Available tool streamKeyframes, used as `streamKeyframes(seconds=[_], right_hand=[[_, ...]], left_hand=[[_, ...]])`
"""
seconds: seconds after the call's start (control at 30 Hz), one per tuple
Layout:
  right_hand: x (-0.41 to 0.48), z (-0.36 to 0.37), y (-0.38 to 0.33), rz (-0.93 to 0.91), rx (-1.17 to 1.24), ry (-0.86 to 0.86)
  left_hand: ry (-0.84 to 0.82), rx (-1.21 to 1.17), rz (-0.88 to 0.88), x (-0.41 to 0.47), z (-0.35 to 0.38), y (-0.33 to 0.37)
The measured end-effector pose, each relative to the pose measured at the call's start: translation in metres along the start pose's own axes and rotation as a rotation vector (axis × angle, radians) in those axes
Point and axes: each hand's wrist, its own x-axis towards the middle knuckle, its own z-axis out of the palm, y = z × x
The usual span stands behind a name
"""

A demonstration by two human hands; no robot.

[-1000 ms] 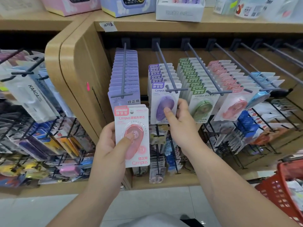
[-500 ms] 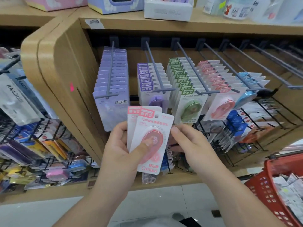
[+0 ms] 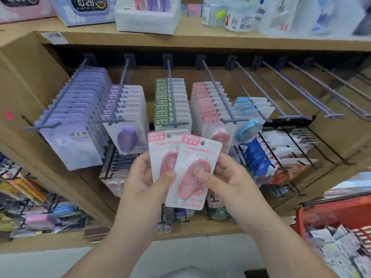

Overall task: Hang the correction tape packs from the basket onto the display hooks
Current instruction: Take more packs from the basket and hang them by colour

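Two pink correction tape packs are fanned out in front of the hooks. My left hand (image 3: 144, 177) grips the rear pack (image 3: 160, 149), thumb on its lower front. My right hand (image 3: 226, 177) pinches the front pack (image 3: 197, 167), thumb on its clear blister. Behind them, grey display hooks carry rows of packs: lilac (image 3: 70, 141), purple (image 3: 128, 125), green (image 3: 172, 101), pink (image 3: 210, 105) and blue (image 3: 249, 117). The pink row's hook (image 3: 218, 93) is just above and right of the held packs. The red basket (image 3: 329, 209) sits at the lower right with several packs inside.
Bare hooks (image 3: 281, 91) stick out on the right of the bay. Wire racks of other stationery (image 3: 297, 153) sit below the hooks, and more hang at the left (image 3: 30, 207). Boxed clocks (image 3: 88, 9) stand on the wooden shelf (image 3: 200, 40) above. Pale floor lies below.
My right hand left the purple row and came down to pinch the front pink pack. The two packs in my left hand have fanned apart. The view has moved closer and rightward.
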Motion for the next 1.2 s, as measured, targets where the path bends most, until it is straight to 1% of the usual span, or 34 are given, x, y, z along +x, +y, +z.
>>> streamKeyframes(seconds=[0.07,0.2,0.37,0.53,0.63,0.77,0.93,1.03,1.2], right_hand=[[0.000,-0.023,-0.001,-0.005,0.004,-0.012],[0.004,-0.058,-0.007,-0.045,-0.060,-0.053],[0.019,-0.071,-0.018,-0.138,-0.176,-0.081],[0.032,-0.072,-0.015,-0.176,-0.244,-0.017],[0.039,-0.074,-0.010,-0.163,-0.272,0.018],[0.052,-0.076,-0.001,-0.146,-0.363,0.108],[0.065,-0.076,0.007,-0.121,-0.360,0.136],[0.065,-0.079,0.010,-0.129,-0.356,0.136],[0.059,-0.093,0.020,-0.127,-0.330,0.067]], left_hand=[[0.041,0.004,0.031,-0.001,0.016,-0.003],[0.116,0.010,0.066,-0.009,0.040,-0.009],[0.187,0.005,0.093,-0.022,0.056,-0.015],[0.202,0.003,0.100,-0.030,0.064,-0.014],[0.212,0.012,0.114,-0.030,0.067,-0.014],[0.223,0.011,0.115,-0.027,0.068,-0.013],[0.187,0.032,0.121,-0.023,0.068,-0.011],[0.120,0.095,0.113,-0.018,0.070,-0.006],[0.008,0.150,0.126,-0.008,0.078,-0.001]])
